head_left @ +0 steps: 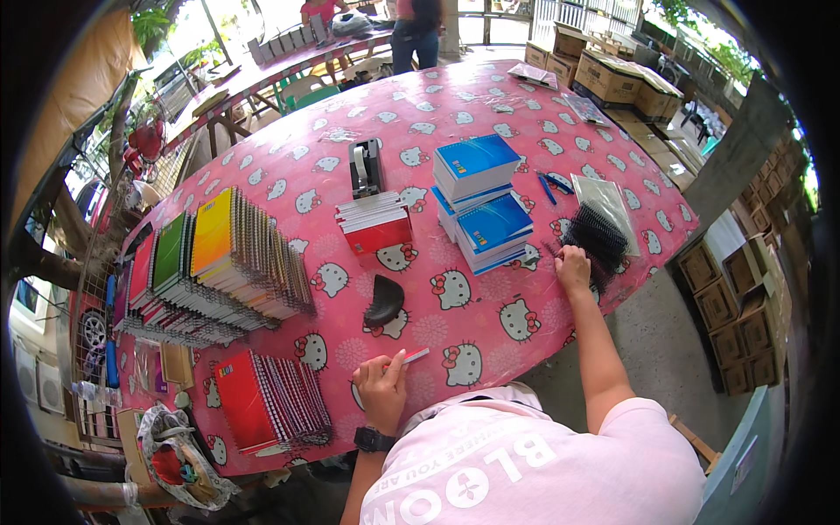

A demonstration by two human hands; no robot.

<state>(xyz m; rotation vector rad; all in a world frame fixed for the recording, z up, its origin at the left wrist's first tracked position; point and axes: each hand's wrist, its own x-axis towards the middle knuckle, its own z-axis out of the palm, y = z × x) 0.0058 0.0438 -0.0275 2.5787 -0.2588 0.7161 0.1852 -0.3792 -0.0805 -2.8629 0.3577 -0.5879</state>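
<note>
Near the table's front edge, my left hand is closed on a small red notebook, seen almost edge-on. My right hand reaches out to the right, its fingers pinched at the near side of a pile of black binding coils. The coils lie partly on a clear plastic bag. Left of that hand stand stacks of small blue notebooks. A black half-round object rests on the tablecloth ahead of my left hand.
Small red-covered booklets stand by a black tape dispenser. Spiral notebooks in several colours and red ones fill the left side. Blue pens lie beyond the coils. Cardboard boxes stand behind; people are at a far table.
</note>
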